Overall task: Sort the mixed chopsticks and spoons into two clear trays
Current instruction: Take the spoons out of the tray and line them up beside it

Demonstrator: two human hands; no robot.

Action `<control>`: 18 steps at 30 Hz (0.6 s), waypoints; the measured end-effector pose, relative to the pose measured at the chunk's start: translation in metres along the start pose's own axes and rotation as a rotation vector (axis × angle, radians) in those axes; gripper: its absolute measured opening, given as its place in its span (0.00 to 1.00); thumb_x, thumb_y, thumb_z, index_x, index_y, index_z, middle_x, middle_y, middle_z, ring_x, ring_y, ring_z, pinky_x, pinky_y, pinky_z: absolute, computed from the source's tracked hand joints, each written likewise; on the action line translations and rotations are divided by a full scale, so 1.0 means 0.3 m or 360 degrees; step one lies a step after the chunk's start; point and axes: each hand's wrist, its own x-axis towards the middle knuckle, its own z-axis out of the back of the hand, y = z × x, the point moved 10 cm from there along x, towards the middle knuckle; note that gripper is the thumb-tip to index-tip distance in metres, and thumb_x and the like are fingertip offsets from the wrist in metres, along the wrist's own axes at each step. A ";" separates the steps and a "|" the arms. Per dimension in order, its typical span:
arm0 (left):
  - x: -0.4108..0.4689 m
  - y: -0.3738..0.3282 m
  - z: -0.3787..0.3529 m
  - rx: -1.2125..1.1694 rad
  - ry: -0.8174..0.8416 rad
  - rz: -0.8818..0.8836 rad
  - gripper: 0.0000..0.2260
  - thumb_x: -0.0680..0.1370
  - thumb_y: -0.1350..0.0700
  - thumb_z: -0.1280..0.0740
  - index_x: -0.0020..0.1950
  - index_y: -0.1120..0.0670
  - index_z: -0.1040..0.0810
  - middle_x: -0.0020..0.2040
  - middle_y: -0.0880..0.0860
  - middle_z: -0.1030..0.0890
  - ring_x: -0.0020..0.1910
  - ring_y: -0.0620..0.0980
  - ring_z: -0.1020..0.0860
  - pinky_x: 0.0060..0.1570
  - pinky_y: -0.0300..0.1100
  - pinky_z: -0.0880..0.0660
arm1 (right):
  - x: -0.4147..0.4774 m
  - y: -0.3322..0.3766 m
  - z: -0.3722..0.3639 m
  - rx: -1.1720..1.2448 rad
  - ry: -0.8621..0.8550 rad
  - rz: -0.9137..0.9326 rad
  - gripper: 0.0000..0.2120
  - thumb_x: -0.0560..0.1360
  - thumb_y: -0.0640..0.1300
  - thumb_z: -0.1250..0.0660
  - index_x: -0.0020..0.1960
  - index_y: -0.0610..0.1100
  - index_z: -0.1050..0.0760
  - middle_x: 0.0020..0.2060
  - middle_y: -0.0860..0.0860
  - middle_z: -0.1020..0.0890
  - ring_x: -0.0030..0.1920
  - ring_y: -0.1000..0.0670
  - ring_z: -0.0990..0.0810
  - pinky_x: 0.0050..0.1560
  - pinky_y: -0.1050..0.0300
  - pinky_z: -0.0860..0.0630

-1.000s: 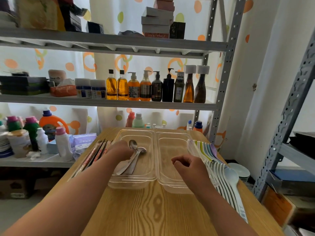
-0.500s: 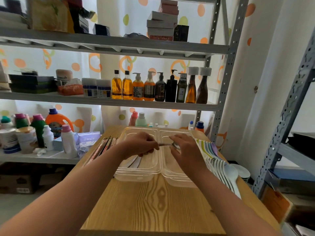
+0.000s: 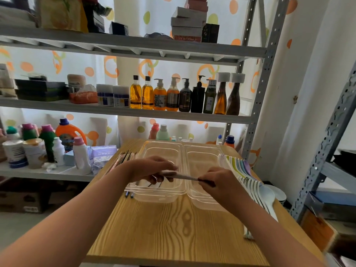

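A grey metal rack [image 3: 134, 52] stood at the far side, holding bottles [image 3: 185, 97]. Behind it a white curtain [image 3: 86, 62] with orange circles let light through. A white wall [image 3: 312, 83] rose on the right.

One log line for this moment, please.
left hand holds silver metal spoon | right hand pinches other end | over clear rectangular plastic trays

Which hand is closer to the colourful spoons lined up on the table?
Right. The right hand is just beside the row of spoons; the left hand is farther off, over the left tray. Both hold one metal utensil.
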 end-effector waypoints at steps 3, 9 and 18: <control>0.014 0.034 0.076 -0.0086 -0.0395 0.0024 0.12 0.81 0.50 0.39 0.49 0.56 0.20 0.40 0.51 0.21 0.35 0.45 0.29 0.35 0.35 0.31 | -0.033 0.003 -0.011 0.0065 0.0110 -0.0077 0.10 0.74 0.43 0.31 0.55 0.44 0.19 0.41 0.51 0.18 0.38 0.58 0.24 0.40 0.71 0.29; 0.055 0.104 0.181 0.0184 -0.0863 0.0136 0.09 0.80 0.55 0.38 0.48 0.57 0.20 0.43 0.53 0.19 0.36 0.47 0.27 0.35 0.38 0.30 | -0.114 0.064 -0.049 0.0147 0.0335 -0.0050 0.09 0.75 0.44 0.32 0.54 0.47 0.18 0.42 0.51 0.19 0.41 0.55 0.22 0.46 0.62 0.24; 0.125 0.177 0.217 0.0855 -0.0870 0.0368 0.11 0.76 0.57 0.36 0.52 0.60 0.18 0.49 0.58 0.17 0.50 0.54 0.20 0.52 0.47 0.24 | -0.180 0.059 -0.138 0.0184 0.0630 -0.0094 0.09 0.73 0.46 0.31 0.53 0.47 0.18 0.34 0.61 0.25 0.36 0.60 0.25 0.39 0.73 0.28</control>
